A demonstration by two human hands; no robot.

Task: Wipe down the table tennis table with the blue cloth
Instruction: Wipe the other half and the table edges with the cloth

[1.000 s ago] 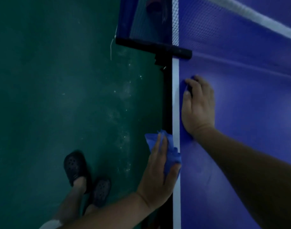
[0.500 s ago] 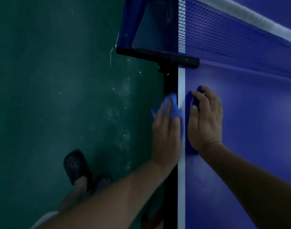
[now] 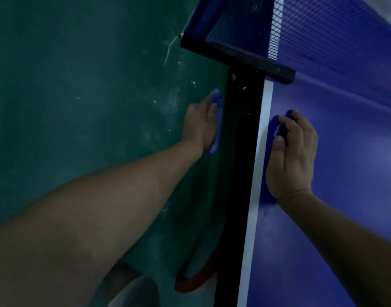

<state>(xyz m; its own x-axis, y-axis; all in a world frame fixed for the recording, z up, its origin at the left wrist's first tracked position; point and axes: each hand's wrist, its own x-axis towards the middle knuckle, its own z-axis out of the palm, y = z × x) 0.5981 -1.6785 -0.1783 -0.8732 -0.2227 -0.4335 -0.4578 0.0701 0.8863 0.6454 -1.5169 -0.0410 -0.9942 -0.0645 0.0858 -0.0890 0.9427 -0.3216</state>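
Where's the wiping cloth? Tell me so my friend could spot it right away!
Start at the big blue table tennis table and find its black side edge, just below the black net clamp. The crumpled blue cloth is pressed to that edge by the left hand. It's the only soft blue thing off the tabletop, seen against the dark green floor.

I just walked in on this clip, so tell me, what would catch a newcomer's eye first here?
The left hand, near the middle, pressing a bunched blue cloth against the table tennis table's black side edge, just below the black net clamp. To its right, the right hand rests on the blue tabletop beside the white sideline, with the dark mesh net above.
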